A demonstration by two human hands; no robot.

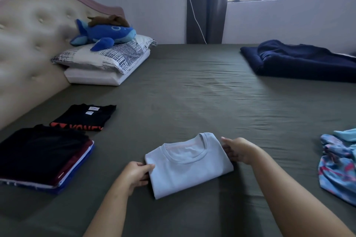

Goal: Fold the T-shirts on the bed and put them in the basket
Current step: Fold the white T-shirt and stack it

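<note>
Both hands, left hand [135, 174] and right hand [236, 151], pinched the folded pale-blue T-shirt [187, 165] at its sides; lifting unevenly could unfold it.

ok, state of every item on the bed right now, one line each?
light blue T-shirt: folded, collar up, flat on the bed
left hand: grips the shirt's left edge
right hand: grips the shirt's right edge
stack of shirts: folded, piled at left
black shirt: folded, lying apart behind the stack
patterned blue garment: unfolded, crumpled at right
navy blanket: loosely folded, far right
plush whale: lying on the pillows
</note>
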